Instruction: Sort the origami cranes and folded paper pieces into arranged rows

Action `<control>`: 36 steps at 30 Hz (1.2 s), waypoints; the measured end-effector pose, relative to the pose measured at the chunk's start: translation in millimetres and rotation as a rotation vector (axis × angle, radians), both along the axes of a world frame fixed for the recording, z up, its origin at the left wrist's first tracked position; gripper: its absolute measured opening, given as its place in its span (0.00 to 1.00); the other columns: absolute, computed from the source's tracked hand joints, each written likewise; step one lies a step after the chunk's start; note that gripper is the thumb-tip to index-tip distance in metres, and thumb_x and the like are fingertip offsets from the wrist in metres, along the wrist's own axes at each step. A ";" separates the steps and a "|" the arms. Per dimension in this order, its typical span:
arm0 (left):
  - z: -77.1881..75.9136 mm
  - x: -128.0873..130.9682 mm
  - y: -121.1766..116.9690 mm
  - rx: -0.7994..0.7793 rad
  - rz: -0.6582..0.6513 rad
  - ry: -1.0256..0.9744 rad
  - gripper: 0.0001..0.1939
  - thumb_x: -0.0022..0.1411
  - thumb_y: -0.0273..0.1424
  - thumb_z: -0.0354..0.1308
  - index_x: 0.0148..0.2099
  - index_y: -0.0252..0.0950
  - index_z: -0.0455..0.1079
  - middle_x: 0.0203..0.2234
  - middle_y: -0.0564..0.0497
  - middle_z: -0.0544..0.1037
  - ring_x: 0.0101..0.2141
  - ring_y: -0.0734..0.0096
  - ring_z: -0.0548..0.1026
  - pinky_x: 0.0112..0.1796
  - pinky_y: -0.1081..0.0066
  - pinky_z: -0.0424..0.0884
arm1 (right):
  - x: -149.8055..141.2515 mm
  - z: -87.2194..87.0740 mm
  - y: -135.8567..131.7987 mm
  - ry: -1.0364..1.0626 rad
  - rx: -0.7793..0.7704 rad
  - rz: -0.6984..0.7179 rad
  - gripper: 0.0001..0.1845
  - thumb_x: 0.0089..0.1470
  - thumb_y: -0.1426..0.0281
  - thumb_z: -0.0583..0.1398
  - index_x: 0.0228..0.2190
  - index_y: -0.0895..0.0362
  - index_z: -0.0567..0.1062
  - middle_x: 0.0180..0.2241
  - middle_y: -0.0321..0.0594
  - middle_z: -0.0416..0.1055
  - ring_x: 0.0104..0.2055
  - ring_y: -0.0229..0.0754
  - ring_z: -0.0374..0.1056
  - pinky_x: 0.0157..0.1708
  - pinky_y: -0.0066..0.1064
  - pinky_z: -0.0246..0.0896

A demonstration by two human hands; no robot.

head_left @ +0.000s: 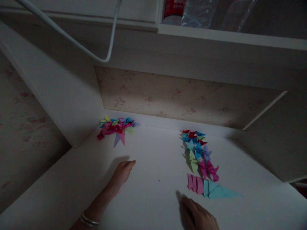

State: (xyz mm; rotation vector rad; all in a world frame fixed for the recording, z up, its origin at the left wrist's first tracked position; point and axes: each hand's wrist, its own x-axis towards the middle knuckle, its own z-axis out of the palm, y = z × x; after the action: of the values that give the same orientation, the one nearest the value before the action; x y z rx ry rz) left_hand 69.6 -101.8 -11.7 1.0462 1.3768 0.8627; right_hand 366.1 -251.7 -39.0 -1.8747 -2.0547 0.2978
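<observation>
My left hand (124, 171) is over the white desktop, its fingers drawn together and pointing right, with nothing visible in them. A pile of colourful folded paper pieces (116, 126) lies beyond it at the back left, apart from the hand. My right hand (198, 214) rests low near the front, fingers curled; no object shows in them. Just beyond it is a pleated pink paper strip (195, 184) beside a pointed light-blue folded paper (222, 190). Behind those, a magenta folded paper (209, 169), a pale green one (193, 162) and several others form a column.
The white desktop (144, 204) is bounded by side panels and a floral-papered back wall (153, 95). A shelf edge (230, 37) overhangs it, holding a red-labelled bottle (174, 9) and clear plastic. A white cable-like loop (106, 59) hangs at upper left. A small dark speck (159, 180) lies between the hands.
</observation>
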 end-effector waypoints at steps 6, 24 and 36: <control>2.6 2.8 3.7 0.016 -0.003 -0.016 0.20 0.48 0.44 0.55 0.20 0.40 0.49 0.11 0.63 0.47 0.14 0.82 0.44 0.17 0.75 0.40 | -51.8 29.0 49.3 0.000 -0.109 0.136 0.13 0.58 0.70 0.49 0.35 0.51 0.73 0.33 0.36 0.76 0.30 0.37 0.72 0.29 0.24 0.58; 1.1 -4.2 6.6 0.001 -0.008 -0.108 0.16 0.49 0.40 0.53 0.19 0.40 0.51 0.11 0.64 0.49 0.12 0.83 0.46 0.16 0.76 0.40 | -253.9 38.1 276.1 -0.078 -0.147 0.255 0.25 0.56 0.53 0.51 0.51 0.48 0.69 0.51 0.44 0.66 0.51 0.51 0.63 0.44 0.41 0.63; -7.8 -4.1 8.7 0.042 -0.065 -0.112 0.13 0.51 0.37 0.53 0.22 0.38 0.56 0.11 0.63 0.52 0.13 0.82 0.48 0.16 0.76 0.41 | -232.7 32.1 280.1 -0.113 -0.136 0.217 0.17 0.57 0.69 0.52 0.45 0.56 0.74 0.47 0.46 0.72 0.48 0.47 0.68 0.43 0.33 0.61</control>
State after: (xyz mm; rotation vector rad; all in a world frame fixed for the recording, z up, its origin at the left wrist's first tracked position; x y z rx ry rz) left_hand 65.5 -93.0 -19.5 1.0526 1.2295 0.8921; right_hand 133.4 28.4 -7.0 -1.7811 -2.3752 0.4026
